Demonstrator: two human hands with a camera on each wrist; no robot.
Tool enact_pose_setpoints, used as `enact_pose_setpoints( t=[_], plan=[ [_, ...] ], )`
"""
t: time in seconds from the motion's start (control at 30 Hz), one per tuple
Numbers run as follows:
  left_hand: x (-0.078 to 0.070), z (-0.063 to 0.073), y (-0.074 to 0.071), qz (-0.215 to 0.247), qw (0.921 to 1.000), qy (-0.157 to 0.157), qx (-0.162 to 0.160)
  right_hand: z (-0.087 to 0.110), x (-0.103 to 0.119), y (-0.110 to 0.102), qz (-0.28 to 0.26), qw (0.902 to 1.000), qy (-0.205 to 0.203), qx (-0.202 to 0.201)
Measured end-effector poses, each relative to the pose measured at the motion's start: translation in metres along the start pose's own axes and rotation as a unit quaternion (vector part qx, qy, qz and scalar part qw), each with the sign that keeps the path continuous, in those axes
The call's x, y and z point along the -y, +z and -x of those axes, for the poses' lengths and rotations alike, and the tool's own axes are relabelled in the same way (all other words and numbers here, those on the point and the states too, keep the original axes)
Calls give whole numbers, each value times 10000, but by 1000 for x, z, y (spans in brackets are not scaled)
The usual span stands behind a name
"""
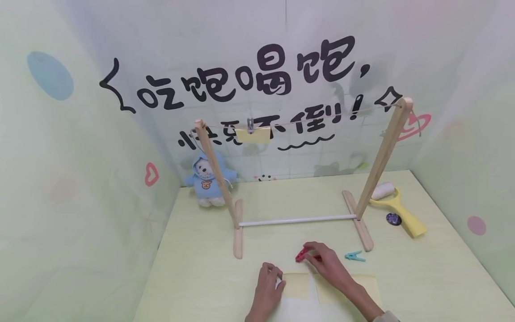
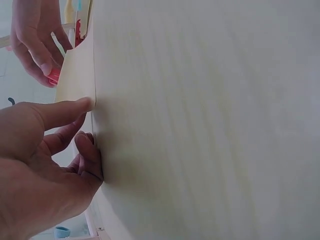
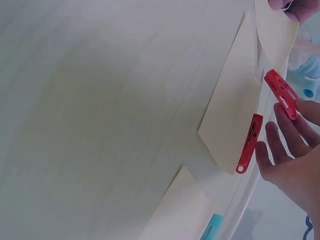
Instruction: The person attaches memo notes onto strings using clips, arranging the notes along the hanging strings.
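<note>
My left hand (image 1: 266, 288) pinches the edge of a pale yellow paper sheet (image 1: 295, 287) between thumb and fingers, and the sheet bends up in the left wrist view. My right hand (image 1: 327, 267) pinches a red clothespin (image 3: 281, 94) by one end, above the table and to the right of that sheet. A second red clothespin (image 3: 250, 142) lies beneath the right hand, beside the edge of another yellow sheet (image 3: 232, 100). Farther right is a teal clothespin (image 1: 355, 256). The right forearm partly covers the yellow paper (image 1: 368, 286) under it.
A wooden frame (image 1: 382, 156) stands behind the hands, with a cord along its top. One yellow sheet (image 1: 259, 136) hangs there from a clip (image 1: 251, 126). A blue-clothed plush toy (image 1: 207, 183) is at the left; a yellow lint roller (image 1: 402, 214) and dark round object (image 1: 393, 218) lie right.
</note>
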State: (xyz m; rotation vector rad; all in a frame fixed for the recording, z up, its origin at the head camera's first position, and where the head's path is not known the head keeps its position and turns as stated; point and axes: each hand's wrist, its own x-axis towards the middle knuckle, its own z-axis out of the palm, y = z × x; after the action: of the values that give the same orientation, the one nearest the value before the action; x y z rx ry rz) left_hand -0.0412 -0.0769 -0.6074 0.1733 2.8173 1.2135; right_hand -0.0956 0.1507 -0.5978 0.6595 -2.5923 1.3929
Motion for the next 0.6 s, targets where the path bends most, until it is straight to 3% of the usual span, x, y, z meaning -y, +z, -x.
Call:
enact_pose_setpoints(
  t=[0.17,0.43,0.6],
  plan=[
    [3,-1,1,297,9993,-178,141,-1,0,-4,-114,9988,-425,-217],
    [5,-4,-7,1181,9920,-232,383,-7,7,-16,-254,9987,-206,-396],
    [12,-5,-3,1753,9843,-157,157,-13,9,-24,192,9966,-575,-564]
  ],
)
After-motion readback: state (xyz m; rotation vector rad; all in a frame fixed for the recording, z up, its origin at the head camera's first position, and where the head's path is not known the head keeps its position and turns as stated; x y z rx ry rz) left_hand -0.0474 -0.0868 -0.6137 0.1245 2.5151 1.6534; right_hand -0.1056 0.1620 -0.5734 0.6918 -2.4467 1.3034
